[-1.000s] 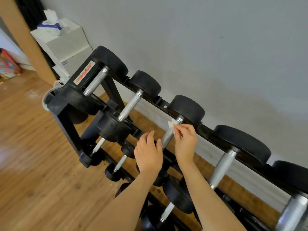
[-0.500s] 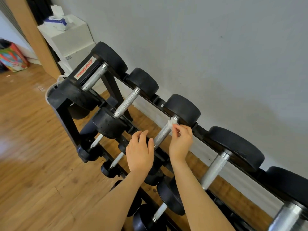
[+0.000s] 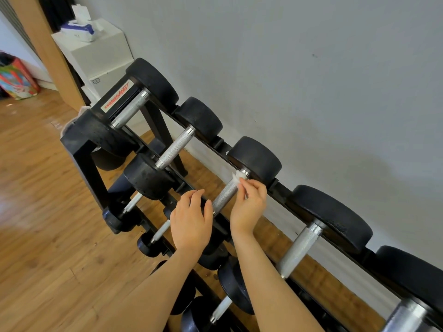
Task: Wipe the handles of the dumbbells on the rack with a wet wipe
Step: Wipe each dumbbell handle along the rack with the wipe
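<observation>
A black dumbbell rack (image 3: 89, 164) stands along the grey wall with several black dumbbells on its top tier. My right hand (image 3: 249, 204) pinches a small white wet wipe (image 3: 238, 178) against the far end of the third dumbbell's knurled metal handle (image 3: 226, 195). My left hand (image 3: 191, 221) rests over the near head of that same dumbbell, fingers loosely bent on it. Neighbouring handles lie to the left (image 3: 173, 148) and to the right (image 3: 299, 248).
A white cabinet (image 3: 96, 53) at the far left end carries a pack of wipes (image 3: 80, 27). Smaller dumbbells (image 3: 148, 243) sit on the lower tiers. Wooden floor (image 3: 36, 212) spreads to the left; a colourful bag (image 3: 16, 80) stands far left.
The view has shifted slightly, with the rack sliding left and up. My right hand stays at the far end of the third handle with the wipe; my left hand keeps its place.
</observation>
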`<act>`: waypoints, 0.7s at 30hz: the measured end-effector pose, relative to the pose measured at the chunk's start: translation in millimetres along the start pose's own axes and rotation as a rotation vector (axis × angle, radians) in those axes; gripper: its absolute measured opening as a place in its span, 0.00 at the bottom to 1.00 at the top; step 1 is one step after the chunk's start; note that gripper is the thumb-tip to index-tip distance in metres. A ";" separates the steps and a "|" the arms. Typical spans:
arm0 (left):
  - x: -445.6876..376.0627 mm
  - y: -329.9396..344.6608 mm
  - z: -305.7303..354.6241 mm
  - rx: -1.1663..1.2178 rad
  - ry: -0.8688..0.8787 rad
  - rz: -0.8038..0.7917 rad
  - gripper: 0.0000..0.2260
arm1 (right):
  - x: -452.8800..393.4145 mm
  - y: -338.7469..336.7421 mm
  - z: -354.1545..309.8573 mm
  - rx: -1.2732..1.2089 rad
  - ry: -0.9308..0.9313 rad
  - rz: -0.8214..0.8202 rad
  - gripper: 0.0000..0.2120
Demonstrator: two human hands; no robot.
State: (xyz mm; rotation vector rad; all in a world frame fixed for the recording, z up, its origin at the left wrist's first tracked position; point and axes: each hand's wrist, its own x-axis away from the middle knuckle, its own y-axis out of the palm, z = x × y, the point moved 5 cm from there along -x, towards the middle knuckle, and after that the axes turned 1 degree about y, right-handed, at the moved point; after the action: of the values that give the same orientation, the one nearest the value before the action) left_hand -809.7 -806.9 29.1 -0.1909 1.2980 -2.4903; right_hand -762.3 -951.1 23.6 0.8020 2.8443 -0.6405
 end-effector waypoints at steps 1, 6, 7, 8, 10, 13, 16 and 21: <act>0.1 -0.2 0.3 -0.002 0.003 0.001 0.19 | -1.5 0.2 -0.3 -0.003 0.004 0.009 0.09; 0.6 -0.7 1.0 -0.008 0.024 0.010 0.19 | 8.2 10.3 -1.8 0.114 0.003 -0.049 0.15; 0.6 -0.8 1.0 -0.008 0.027 0.013 0.18 | 14.3 13.6 -3.3 0.162 -0.004 -0.072 0.17; 0.6 -0.9 0.6 -0.006 0.029 0.015 0.18 | 20.0 16.4 -5.5 0.204 -0.009 -0.088 0.19; 0.6 -1.0 -0.1 0.000 0.027 0.015 0.16 | 26.5 18.6 -9.1 0.241 -0.009 -0.102 0.21; 0.7 -1.4 0.6 -0.012 0.028 0.012 0.17 | 19.9 17.2 -11.5 0.227 0.003 -0.097 0.20; 0.5 -1.3 0.8 -0.019 0.028 0.007 0.17 | 11.8 15.6 -9.8 0.189 0.047 -0.066 0.19; 0.1 -0.5 -1.1 -0.010 0.019 0.008 0.15 | 24.4 20.0 -8.9 0.159 -0.011 -0.025 0.17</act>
State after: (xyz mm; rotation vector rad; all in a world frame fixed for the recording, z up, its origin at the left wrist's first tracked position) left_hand -810.2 -805.9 28.8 -0.1644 1.3160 -2.4857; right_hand -772.7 -920.3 18.9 0.7841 2.8251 -0.8804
